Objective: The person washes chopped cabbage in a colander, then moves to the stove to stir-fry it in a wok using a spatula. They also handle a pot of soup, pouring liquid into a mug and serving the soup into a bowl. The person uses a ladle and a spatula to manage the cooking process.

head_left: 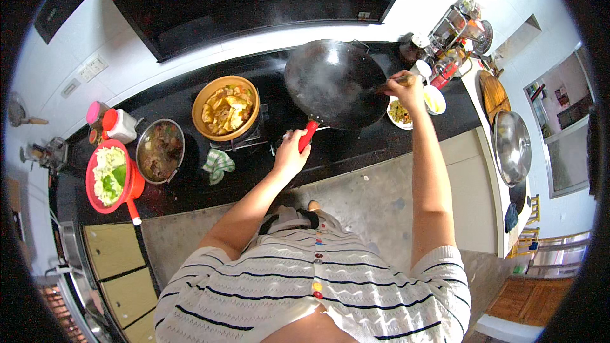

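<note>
Hands (pixel 293 154) at wok (pixel 321 76): left gripping red handle (pixel 309 134), right (pixel 408 89) a utensil (pixel 376 90)

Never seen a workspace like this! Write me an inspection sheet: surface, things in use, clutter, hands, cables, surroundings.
Surface: black counter, glossy.
Things in use: dark wok with red handle, haze inside; utensil, its far end unclear.
Clutter: brown pot of food, red container of greens, green-and-white cloth.
Hands: left hand grips the red handle; right hand holds the utensil above the wok.
Cables: nothing seen.
Surroundings: wall sockets left; silver lid and wooden board right.
</note>
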Motion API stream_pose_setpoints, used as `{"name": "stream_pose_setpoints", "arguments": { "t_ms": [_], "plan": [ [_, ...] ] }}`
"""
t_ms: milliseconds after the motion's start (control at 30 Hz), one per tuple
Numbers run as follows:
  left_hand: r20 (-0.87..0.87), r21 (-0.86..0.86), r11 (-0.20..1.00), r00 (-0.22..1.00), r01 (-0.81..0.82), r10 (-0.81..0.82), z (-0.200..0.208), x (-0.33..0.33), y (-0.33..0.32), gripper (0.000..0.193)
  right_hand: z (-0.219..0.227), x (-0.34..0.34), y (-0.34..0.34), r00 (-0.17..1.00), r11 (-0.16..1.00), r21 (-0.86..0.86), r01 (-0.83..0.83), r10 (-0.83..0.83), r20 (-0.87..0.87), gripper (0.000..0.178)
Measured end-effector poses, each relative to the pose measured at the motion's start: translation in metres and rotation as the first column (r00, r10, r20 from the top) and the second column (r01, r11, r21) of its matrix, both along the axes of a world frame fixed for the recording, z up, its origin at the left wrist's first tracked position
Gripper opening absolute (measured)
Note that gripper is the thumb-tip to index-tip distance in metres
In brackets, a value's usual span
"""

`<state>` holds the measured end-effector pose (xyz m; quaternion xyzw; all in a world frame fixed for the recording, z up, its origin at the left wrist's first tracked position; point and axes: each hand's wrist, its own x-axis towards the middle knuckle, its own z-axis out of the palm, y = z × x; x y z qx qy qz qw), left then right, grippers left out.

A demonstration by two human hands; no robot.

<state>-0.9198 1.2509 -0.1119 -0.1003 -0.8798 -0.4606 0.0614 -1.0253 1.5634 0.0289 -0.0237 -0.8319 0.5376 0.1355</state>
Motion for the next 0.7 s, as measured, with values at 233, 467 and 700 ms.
{"name": "stream_pose_setpoints", "arguments": {
  "t_ms": [233, 467, 700],
  "plan": [
    [-0.048, 0.017, 0.999, 0.998, 0.035, -0.034, -0.021, -0.005, -0.009, 0.043, -0.071, 0.024, -0.042, 0.999, 0.838, -0.546, 0.015, -0.035, -0.026, 0.012],
    [-0.059, -0.004, 0.995, 0.994, 0.096, -0.096, -0.021, -0.005, -0.006, 0.048, -0.066, 0.046, -0.025, 0.982, 0.952, -0.267, 0.151, -0.175, -0.069, 0.013],
    [-0.050, 0.058, 0.989, 0.990, 0.134, -0.131, -0.025, -0.006, -0.016, 0.051, -0.077, 0.048, -0.051, 0.989, 0.822, -0.551, 0.145, -0.105, 0.105, 0.009]
  ]
}}
